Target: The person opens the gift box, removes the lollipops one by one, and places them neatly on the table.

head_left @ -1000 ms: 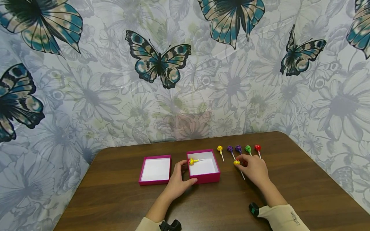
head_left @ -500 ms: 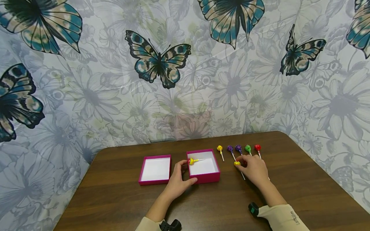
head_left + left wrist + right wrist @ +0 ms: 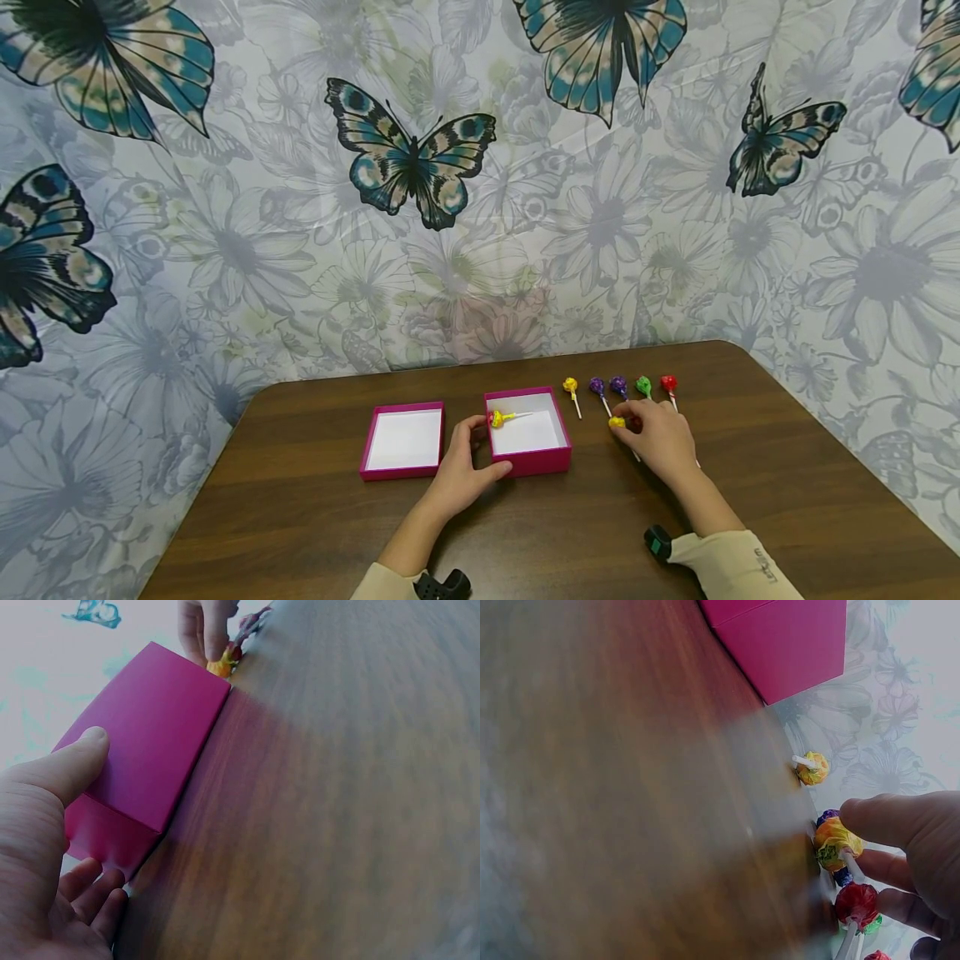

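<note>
My left hand [image 3: 459, 473] holds the open pink box [image 3: 536, 463] at its near left corner, thumb on the front face and fingers along the left side. Inside the box, a yellow-and-red lollipop [image 3: 501, 419] lies on the white bottom. To the right of the box, my right hand [image 3: 662, 437] pinches a yellow lollipop [image 3: 617, 422] by its wrapped head between thumb and index finger. The right wrist view shows a red lollipop [image 3: 856, 902] right beside it, under the other fingers. Part of that red one is hidden by the hand in the head view.
Left of the box lies its pink-rimmed lid [image 3: 401, 478], white inside up. A row at the back holds a yellow lollipop [image 3: 571, 386], two purple lollipops [image 3: 618, 386], a green lollipop [image 3: 643, 386] and a red lollipop [image 3: 669, 384]. A butterfly-print cloth hangs behind the table [image 3: 300, 517].
The yellow lollipop at my right fingertips has shifted slightly to the right, and its stick has swung a little right too. My left hand and the box stay still.
</note>
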